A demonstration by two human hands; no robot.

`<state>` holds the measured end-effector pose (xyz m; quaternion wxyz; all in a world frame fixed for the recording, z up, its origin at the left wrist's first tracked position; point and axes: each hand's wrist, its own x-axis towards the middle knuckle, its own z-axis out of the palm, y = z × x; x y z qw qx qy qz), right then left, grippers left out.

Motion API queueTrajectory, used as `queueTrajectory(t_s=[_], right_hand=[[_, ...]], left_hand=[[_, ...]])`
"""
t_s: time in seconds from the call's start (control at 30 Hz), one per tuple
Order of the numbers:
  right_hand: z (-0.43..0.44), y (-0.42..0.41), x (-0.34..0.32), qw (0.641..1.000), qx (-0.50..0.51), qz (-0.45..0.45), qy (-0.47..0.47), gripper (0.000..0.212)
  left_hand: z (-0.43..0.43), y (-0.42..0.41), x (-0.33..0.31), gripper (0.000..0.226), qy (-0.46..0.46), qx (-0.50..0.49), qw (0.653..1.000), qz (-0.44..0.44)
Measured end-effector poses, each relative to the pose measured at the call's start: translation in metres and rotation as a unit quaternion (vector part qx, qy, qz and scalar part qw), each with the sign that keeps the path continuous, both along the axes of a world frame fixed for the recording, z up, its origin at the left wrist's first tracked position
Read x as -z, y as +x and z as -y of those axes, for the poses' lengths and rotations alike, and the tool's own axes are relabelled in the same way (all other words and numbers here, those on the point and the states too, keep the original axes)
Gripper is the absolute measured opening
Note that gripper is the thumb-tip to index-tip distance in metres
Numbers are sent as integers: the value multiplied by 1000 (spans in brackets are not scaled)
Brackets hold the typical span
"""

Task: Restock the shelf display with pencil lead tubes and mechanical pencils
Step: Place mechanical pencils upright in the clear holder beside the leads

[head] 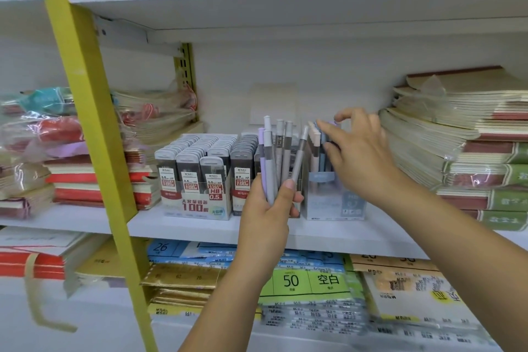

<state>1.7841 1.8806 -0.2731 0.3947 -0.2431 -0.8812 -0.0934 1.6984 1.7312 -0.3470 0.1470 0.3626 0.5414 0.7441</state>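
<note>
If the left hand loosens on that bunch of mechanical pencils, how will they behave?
Probably stiff: the mechanical pencils stand straight above the left hand, gripped only near their lower ends. Likely to splay or slip: they fan apart at the tops, and the barrels look smooth. Set on the shelf, the round barrels would probably roll.

On the shelf (177, 226) the lead tube boxes (197, 180) stand left of centre, tubes upright in rows inside. Just right of them stands the pencil display box (331, 197), pencils upright in it. The left hand (265, 208) holds a bunch of mechanical pencils (278, 157) upright before the two; the right hand (357, 151) is at the display box's top. Notebook stacks (457, 137) lie far right, more stacks (94, 180) left behind the upright post (85, 123), paper packs (308, 280) on the shelf below
</note>
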Motion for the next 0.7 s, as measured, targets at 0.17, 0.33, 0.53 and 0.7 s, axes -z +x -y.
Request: queueTrajectory(t_s=[0.17,0.33,0.53,0.7], right_hand=[[29,12,5,951,-184,-183,-168,39],[50,11,0,832,-315,-204,-409,38],[32,35,-26,813,-317,-351,-341,32],[17,42,-25,916,-253,-226,-212,34]], left_hand=[[3,1,-2,9,7,23,1000,0],[4,6,-4,10,2,59,998,-4],[5,3,-6,9,15,47,999,19],[2,0,-3,8,12,42,999,7]])
